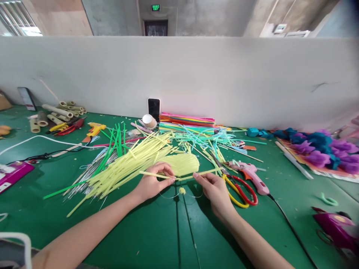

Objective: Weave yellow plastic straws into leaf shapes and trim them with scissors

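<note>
A pale yellow pipe cleaner (186, 178), bent slightly at its middle, stretches between my two hands. My left hand (153, 184) pinches it left of the bend, and its tip sticks out past the fingers. On the other side my right hand (215, 188) grips it between thumb and fingers, with the end pointing toward the scissors. Just below the bend is a small yellow ball (182, 191) with thin wire loops to both sides; a slender dark stem (190, 224) runs from there toward me. Behind the hands lies a flat, rounded yellow pipe-cleaner piece (185, 163).
A big heap of yellow pipe cleaners (131, 164) spreads left of centre. Scissors (241, 190) and a pink glue gun (256, 178) with a black cord lie at right. Further back stand a phone (154, 109) and a paper cup (149, 121) before the white partition (179, 74).
</note>
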A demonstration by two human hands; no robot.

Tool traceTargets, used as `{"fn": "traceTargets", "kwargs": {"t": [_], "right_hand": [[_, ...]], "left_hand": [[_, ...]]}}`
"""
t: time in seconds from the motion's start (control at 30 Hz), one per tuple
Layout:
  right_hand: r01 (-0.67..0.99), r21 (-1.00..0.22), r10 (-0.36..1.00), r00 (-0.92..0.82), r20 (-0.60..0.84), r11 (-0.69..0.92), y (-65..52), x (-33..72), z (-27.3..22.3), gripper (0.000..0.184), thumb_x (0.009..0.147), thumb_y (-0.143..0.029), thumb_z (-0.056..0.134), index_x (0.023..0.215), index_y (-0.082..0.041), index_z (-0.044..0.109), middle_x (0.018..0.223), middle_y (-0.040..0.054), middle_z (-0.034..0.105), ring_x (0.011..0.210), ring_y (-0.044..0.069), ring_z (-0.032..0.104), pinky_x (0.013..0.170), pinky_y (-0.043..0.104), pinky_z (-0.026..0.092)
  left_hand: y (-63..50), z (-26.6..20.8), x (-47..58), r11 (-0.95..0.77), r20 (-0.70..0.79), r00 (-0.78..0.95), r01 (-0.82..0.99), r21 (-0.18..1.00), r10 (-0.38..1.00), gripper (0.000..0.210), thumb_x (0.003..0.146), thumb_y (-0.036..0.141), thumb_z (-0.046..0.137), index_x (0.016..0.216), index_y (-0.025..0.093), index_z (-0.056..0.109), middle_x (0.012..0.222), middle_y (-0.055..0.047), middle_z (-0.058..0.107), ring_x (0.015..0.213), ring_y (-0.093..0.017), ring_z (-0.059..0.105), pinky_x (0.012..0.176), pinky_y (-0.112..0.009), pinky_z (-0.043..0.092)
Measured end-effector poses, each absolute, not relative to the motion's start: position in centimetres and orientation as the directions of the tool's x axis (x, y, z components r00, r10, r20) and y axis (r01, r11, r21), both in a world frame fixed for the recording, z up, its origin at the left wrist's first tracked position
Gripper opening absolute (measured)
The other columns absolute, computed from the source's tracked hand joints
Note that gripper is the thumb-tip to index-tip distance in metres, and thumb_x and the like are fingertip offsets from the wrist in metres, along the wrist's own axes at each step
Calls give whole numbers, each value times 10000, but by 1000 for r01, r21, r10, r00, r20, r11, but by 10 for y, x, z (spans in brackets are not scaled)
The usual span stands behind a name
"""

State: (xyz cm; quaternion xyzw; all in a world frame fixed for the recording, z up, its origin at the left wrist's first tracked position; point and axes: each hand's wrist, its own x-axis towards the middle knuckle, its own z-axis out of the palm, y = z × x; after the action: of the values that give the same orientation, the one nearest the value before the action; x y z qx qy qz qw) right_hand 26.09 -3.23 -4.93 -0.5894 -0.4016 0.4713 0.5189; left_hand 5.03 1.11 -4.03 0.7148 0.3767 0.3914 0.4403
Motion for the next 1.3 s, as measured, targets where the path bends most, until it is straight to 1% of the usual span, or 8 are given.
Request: {"fn": "traceTargets", "kwargs": {"t": [0.17,0.33,0.5,0.63,0.8,1.03,1.17,1.3], "right_hand": [[-36,-993,960,254,-120,-114,-32,260,-49,432,646,-541,754,700,-127,646,496,-80,318,439,49,185,393,224,118],[-13,-994,962,252,-105,-106,-30,262,-50,456,664,-569,729,735,-124,659,485,-76,365,420,51,212,389,226,150],[43,-997,982,179,-51,-60,-29,263,-46,380,714,-513,716,803,-147,666,672,-1,601,564,111,508,507,231,408],[-227,-970,983,138,-117,-84,-34,252,-45,411,680,-405,782,950,-201,548,943,32,680,880,182,652,817,313,519],[-480,-848,964,17,-266,-225,-45,239,-43,646,649,-253,829,1066,-265,336,1042,38,696,946,206,688,919,402,515],[-521,-809,942,26,-334,-272,-43,241,-44,729,628,-217,851,1098,-253,295,921,48,732,880,215,716,889,375,547],[-528,-801,934,37,-354,-283,-40,244,-47,653,689,-275,816,1148,-223,354,954,59,725,822,195,721,844,354,569],[-539,-795,933,42,-358,-280,-39,247,-44,526,707,-275,802,1089,-178,455,988,79,718,799,175,718,817,311,577]], "left_hand": [[12,-38,50,-295,200,400,193,936,894,99,734,200,704,788,151,637,1092,-79,634,758,-139,668,814,-331,535],[13,-37,50,-324,223,386,219,920,895,92,745,230,699,785,159,657,1029,-85,647,958,-210,644,840,-353,525],[13,-43,49,-413,297,378,276,868,877,78,763,236,685,813,183,657,977,-68,643,1023,-219,604,908,-373,481],[13,-48,49,-436,312,399,268,859,862,74,774,230,671,831,192,642,878,-47,668,1086,-227,577,963,-375,436],[15,-51,48,-402,285,395,255,879,873,59,786,227,654,832,197,632,886,-47,679,1168,-239,533,1002,-388,398],[18,-46,44,-234,204,335,51,971,920,183,855,270,571,1022,200,593,1067,-73,648,1178,-235,538,1038,-401,377],[21,-39,40,-155,161,189,-48,987,969,307,837,297,606,1132,221,562,1327,-73,539,1323,-237,405,1126,-387,258],[27,-34,34,9,50,182,-305,952,982,387,861,364,581,1220,225,542,1437,-82,448,1364,-254,347,1123,-404,268]]}}
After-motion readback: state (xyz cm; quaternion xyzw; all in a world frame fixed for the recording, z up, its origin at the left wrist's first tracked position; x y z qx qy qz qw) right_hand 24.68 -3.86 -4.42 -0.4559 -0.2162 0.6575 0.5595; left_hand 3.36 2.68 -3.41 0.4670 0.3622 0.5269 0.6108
